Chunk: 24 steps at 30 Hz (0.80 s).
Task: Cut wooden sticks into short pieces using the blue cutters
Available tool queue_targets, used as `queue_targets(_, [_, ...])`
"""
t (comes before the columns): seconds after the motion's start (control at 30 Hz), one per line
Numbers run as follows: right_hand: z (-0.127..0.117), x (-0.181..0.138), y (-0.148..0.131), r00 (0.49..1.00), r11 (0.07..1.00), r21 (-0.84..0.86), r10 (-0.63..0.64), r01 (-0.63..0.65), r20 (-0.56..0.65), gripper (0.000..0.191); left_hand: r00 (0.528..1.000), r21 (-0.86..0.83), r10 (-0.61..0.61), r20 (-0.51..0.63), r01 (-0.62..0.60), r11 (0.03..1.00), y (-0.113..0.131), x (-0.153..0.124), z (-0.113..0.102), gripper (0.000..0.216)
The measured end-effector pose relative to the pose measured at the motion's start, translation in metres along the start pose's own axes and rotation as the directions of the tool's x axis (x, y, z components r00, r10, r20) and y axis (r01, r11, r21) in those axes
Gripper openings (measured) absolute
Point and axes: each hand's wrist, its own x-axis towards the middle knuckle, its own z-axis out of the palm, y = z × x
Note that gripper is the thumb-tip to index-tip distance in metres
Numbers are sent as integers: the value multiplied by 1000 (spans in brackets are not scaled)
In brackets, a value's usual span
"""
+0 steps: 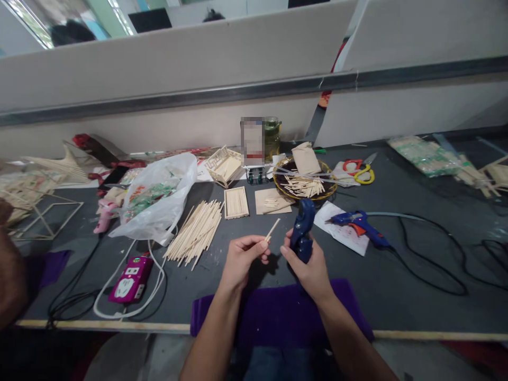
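Observation:
My left hand [245,256] pinches a short wooden stick [273,228] between thumb and fingers, its free end tilted up to the right. A second short piece may lie against it; I cannot tell. Just to the right, my right hand [313,267] is wrapped round a dark blue hand tool [305,219], held upright, its exact kind unclear. The stick and the tool are apart. Beyond my left hand lie a loose pile of wooden sticks [196,230] and a small rectangular panel of sticks [236,202]. A brown card [262,203] carries several short pieces.
A blue glue gun [359,222] rests on paper at the right, its cable trailing. Behind stand a basket [278,188] of short sticks and scissors [363,172]. At the left are a plastic bag [182,185], a purple power strip [130,280] and another person's arm [11,270].

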Motion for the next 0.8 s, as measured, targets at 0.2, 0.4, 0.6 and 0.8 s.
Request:
queue_targets(0.2, [3,3,-2,995,997,55,65,-61,-75,29,992,14,-86,95,85,996,-2,0,10,33])
queue_targets(0.4, [1,4,2,992,995,47,89,-85,-91,22,985,31,-117,125,113,993,-6,-1,15,35])
queue_targets(0.6, [2,6,7,983,986,109,138,-125,-118,25,960,9,-191,207,193,981,-7,2,12,35])
queue_targets(0.8, [2,6,11,975,978,134,177,-160,-131,27,934,-33,-216,286,235,971,-7,4,8,45])
